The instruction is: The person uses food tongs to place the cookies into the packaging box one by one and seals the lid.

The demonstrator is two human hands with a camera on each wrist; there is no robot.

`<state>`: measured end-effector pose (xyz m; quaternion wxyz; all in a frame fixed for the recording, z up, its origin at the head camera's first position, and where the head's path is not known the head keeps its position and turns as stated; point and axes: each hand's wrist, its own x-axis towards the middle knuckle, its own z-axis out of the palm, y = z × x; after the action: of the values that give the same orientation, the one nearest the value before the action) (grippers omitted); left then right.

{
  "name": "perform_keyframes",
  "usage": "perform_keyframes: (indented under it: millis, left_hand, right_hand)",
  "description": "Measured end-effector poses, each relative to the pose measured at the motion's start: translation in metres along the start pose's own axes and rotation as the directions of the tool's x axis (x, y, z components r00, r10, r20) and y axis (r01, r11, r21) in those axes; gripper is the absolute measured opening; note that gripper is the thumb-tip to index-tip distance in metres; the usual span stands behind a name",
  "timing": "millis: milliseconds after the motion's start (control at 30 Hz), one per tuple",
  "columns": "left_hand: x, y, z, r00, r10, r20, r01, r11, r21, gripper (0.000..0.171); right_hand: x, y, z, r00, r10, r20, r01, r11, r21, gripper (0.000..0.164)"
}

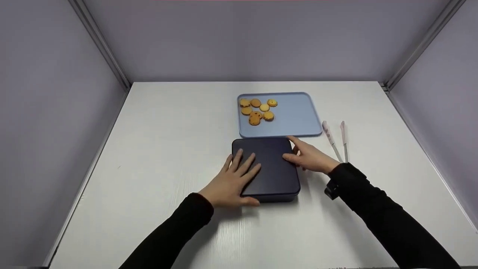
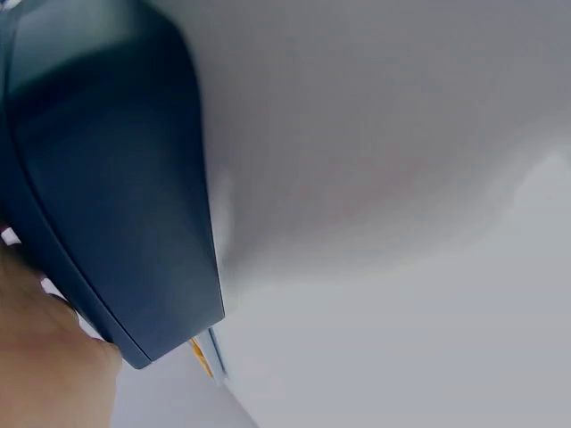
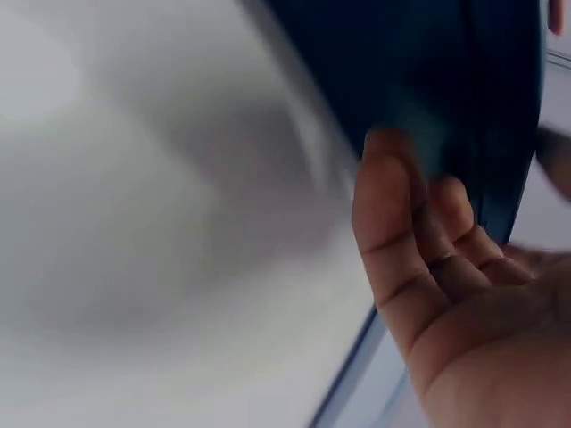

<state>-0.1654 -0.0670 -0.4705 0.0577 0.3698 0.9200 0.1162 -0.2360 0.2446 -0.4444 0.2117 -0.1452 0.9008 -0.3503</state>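
Note:
A dark navy rectangular box [image 1: 274,168] with its lid on stands at the middle of the table. My left hand [image 1: 232,183] lies over its left side, fingers spread flat on the lid and thumb at the near edge. At the right edge, my right hand [image 1: 310,157] grips the box, thumb on top and index finger at the far corner. In the right wrist view, the bent fingers [image 3: 388,218] press against the box's side wall. A lid seam runs along the box [image 2: 116,196] in the left wrist view.
Just behind the box is a light blue tray [image 1: 295,112] with several cookies [image 1: 255,116] on its left half. Two pale-handled utensils [image 1: 327,132] with metal shafts lie right of the tray, partly hidden by my right arm. Grey walls [image 1: 239,41] enclose the white table [image 1: 168,123].

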Motion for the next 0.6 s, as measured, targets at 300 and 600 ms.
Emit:
perform_keyframes:
  millis: [300,600]
  left_hand:
    - [-0.001,0.003,0.005,0.996,0.076,-0.049,-0.06,0.958,0.281,0.089]
    - [0.001,0.004,0.007,0.994,0.089,-0.066,-0.058,0.926,0.374,0.087]
  right_hand:
    - [-0.017,0.008,0.003,0.976,-0.198,0.086,0.212,0.955,-0.209,0.09]
    - [-0.022,0.006,0.007,0.903,-0.347,0.253,0.409,0.874,-0.262,0.108]
